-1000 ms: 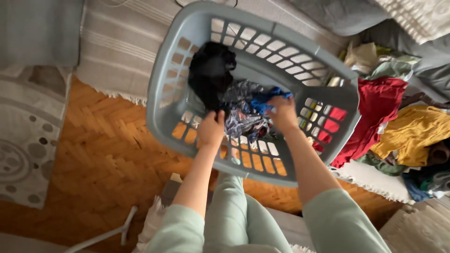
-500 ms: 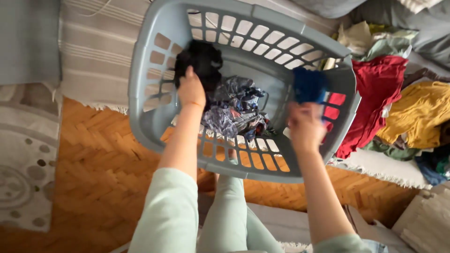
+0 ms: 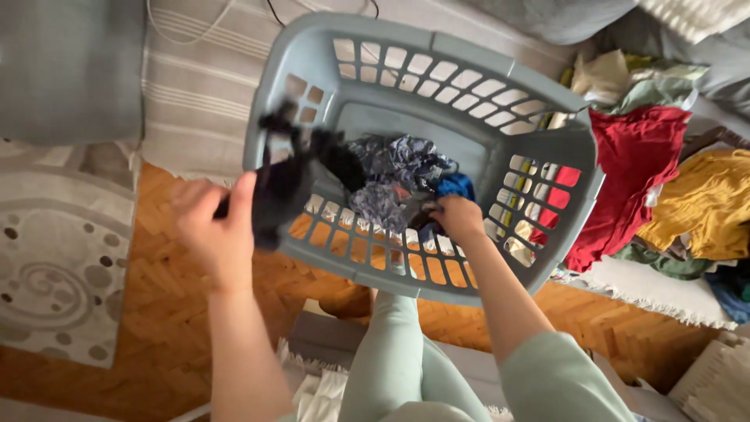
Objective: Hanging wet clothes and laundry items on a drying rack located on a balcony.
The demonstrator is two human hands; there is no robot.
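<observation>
Fingers of the left hand [image 3: 215,227] grip a black garment [image 3: 285,180] over the grey laundry basket [image 3: 547,156] rim; the right hand [image 3: 455,216] closes on blue cloth [image 3: 455,186] inside.

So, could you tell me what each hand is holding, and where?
The left hand grips a black garment by one end; the right hand is among basket clothes, its hold unclear.

A home living area: herringbone parquet floor [image 3: 156,312], patterned rug [image 3: 55,258], laundry basket [image 3: 437,55] and heaped clothes [image 3: 680,195].
</observation>
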